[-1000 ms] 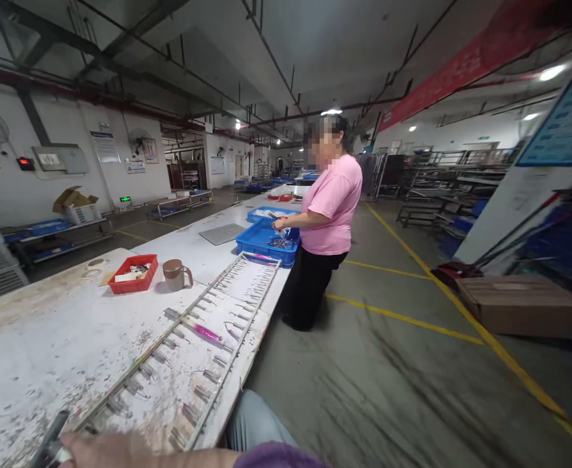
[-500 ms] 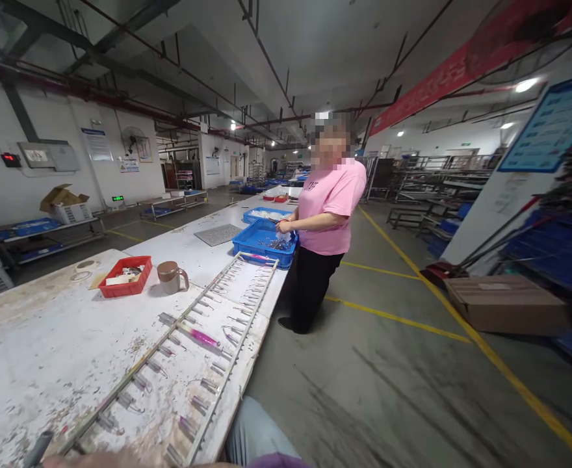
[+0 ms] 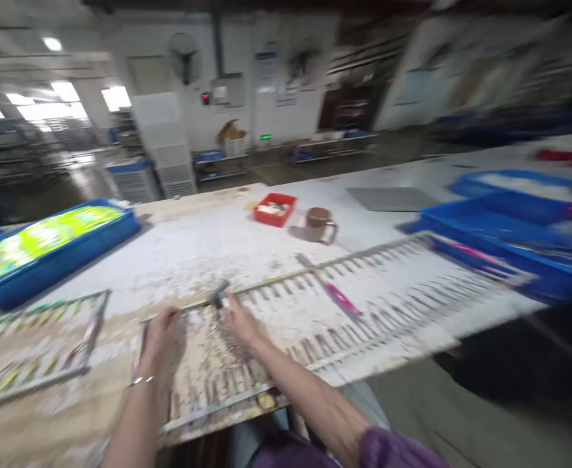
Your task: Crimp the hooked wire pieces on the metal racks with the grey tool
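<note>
Red bin (image 3: 268,218) beyond hands (image 3: 242,323) holds whitish pieces (image 3: 271,208).

Blur softens both hands (image 3: 162,335) (image 3: 240,322) and the gray tool (image 3: 220,292).

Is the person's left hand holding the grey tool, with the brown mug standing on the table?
Nope: the head view shows the grey tool in the right hand, not the left hand. The brown mug does stand on the table.

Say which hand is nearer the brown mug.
Right. The right hand is nearer, left of the mug and closer to the wearer; the left hand is farther left.
</note>
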